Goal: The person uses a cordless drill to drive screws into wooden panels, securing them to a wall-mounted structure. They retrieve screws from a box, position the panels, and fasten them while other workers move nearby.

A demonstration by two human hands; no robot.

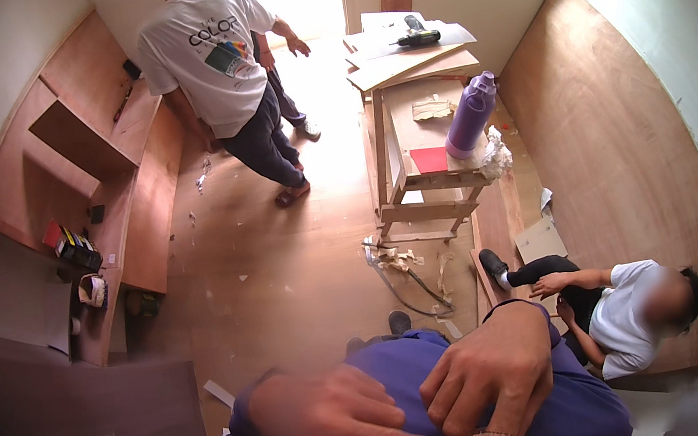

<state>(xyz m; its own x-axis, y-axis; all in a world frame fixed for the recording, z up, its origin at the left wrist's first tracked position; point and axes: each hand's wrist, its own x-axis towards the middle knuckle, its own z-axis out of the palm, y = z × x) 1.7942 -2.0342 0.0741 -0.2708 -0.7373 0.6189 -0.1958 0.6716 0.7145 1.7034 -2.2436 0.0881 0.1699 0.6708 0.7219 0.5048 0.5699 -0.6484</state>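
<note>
Both my hands are drawn up close against the front of my blue-purple shirt (pixel 403 360), just below my chin. My left hand (pixel 331 422) is slightly blurred; its fingers are curled inward, with the index finger reaching toward the right. Beside it my right hand (pixel 493 368) bends at the wrist, its fingers folded down against the shirt front. The fingertips of both are partly hidden, so whatever they pinch does not show.
A wooden stand (pixel 426 187) bears a purple bottle (pixel 470 117), boards and a cordless drill (pixel 418 34). A hose (pixel 413 276) and scraps lie on the floor. One person (pixel 637 309) sits at right; another in a white shirt (pixel 209 57) walks near a third. Wooden shelving (pixel 150 199) lines the left.
</note>
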